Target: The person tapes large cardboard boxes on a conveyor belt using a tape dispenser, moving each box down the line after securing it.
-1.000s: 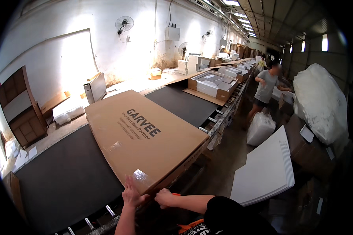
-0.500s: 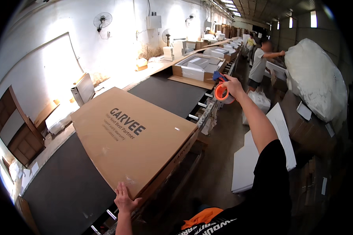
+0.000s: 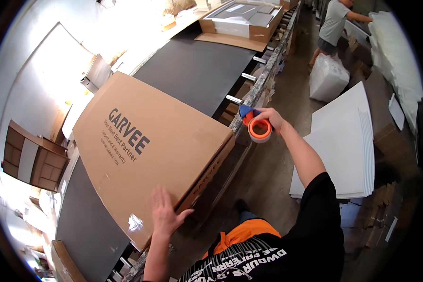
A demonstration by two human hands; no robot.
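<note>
A large flat brown cardboard box (image 3: 171,131) with dark print lies closed on the black conveyor belt (image 3: 188,70). My left hand (image 3: 167,214), slightly blurred, rests on or just above the box's top by its near right edge, fingers stretched and thumb apart. A shiny patch of clear tape (image 3: 135,223) shows at the near corner. In my right hand (image 3: 272,120) is a tape dispenser (image 3: 259,130), with a blue and orange head and an orange-rimmed roll. It is held in the air just beyond the box's right corner, apart from the cardboard.
Farther along the belt stands an open carton (image 3: 242,28) with grey and white panels. Metal rollers (image 3: 234,99) line the belt's right side. White boards (image 3: 338,141) are stacked at right, near a wrapped white bundle (image 3: 329,77). A co-worker (image 3: 333,26) stands beyond, one arm outstretched.
The view has tipped downward. My left hand has moved from the box's near corner farther up along its right edge. The tape dispenser in my right hand has come nearer the box's right corner.
</note>
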